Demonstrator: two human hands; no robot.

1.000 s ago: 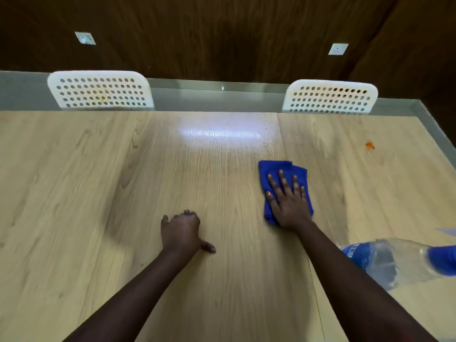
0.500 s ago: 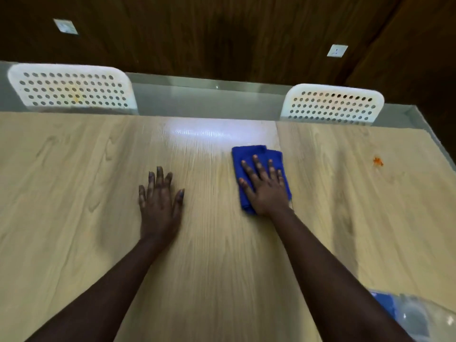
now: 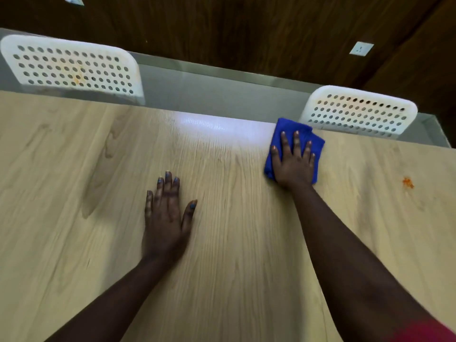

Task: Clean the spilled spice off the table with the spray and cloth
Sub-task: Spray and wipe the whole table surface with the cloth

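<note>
Fingers [image 3: 297,141] of right hand [image 3: 293,164] press spread on blue cloth [image 3: 315,144] (left hand [image 3: 166,218] flat on table [image 3: 74,193]).

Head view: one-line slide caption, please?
Right hand presses blue cloth flat near table's far edge; left hand rests flat; orange spice spot remains.

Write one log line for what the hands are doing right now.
right hand: presses cloth flat, far table edge | left hand: flat on table | spice: unwiped, right of cloth
</note>
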